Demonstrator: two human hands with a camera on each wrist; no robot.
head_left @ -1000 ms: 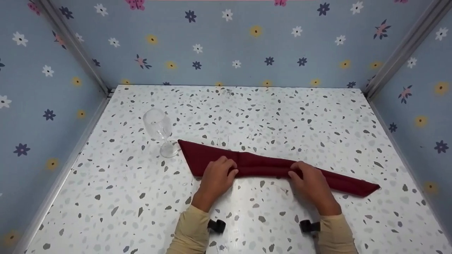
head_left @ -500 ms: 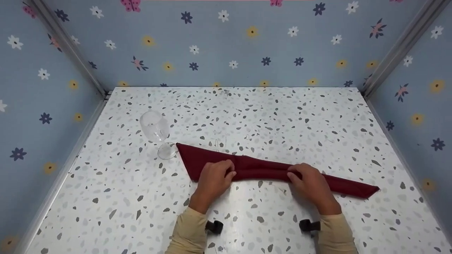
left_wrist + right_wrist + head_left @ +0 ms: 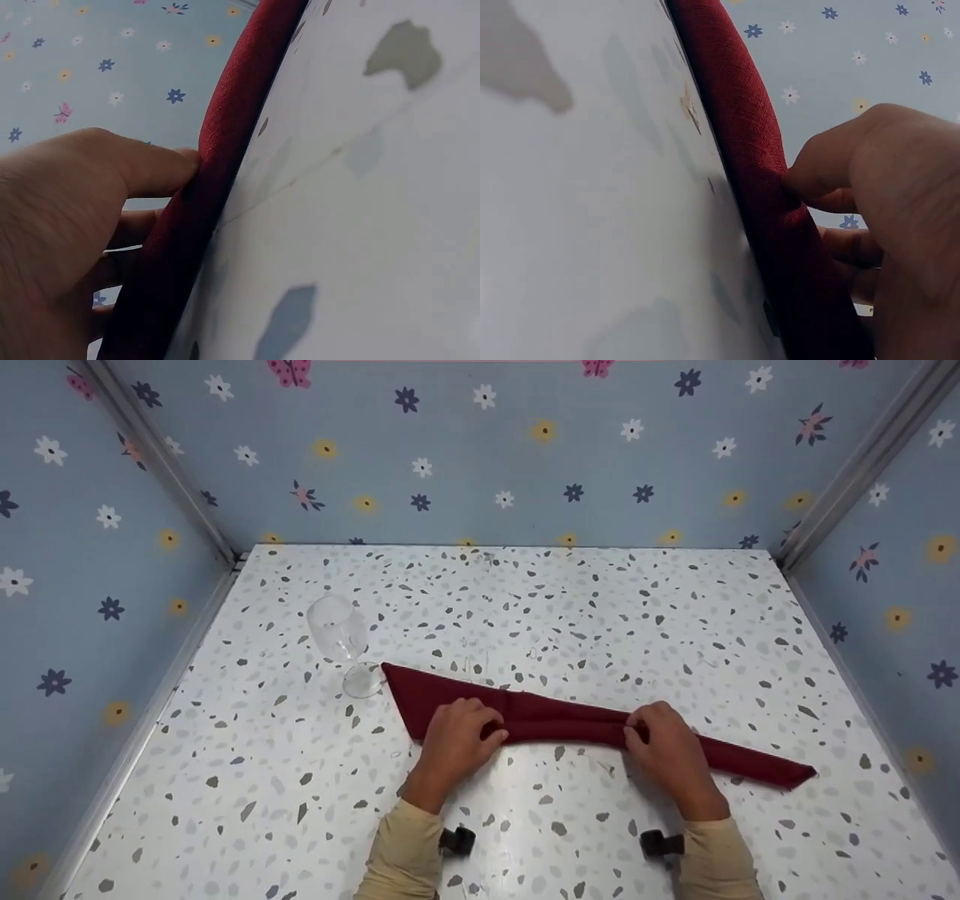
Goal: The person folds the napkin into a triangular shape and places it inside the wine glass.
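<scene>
A dark red cloth napkin (image 3: pixel 555 729), folded into a long strip with a rolled near edge, lies slantwise across the speckled table. Its wide pointed end is at the left and its narrow end at the right. My left hand (image 3: pixel 459 742) pinches the roll left of the middle; the left wrist view shows the thumb on the near side of the napkin (image 3: pixel 217 135) and fingers behind. Farther right, my right hand (image 3: pixel 670 754) grips the same roll, thumb pressed against the napkin (image 3: pixel 742 112) in the right wrist view. The fingertips behind the cloth are partly hidden.
A clear stemmed glass (image 3: pixel 337 628) stands at the left, its foot close by the napkin's left corner; whether they touch I cannot tell. Blue flower-patterned panels (image 3: pixel 480 450) wall in the table (image 3: pixel 600 615) at the back and both sides.
My right hand has shifted very slightly to the right along the roll, its thumb and forefinger bent more. The left hand keeps its place on the napkin. The glass has not moved.
</scene>
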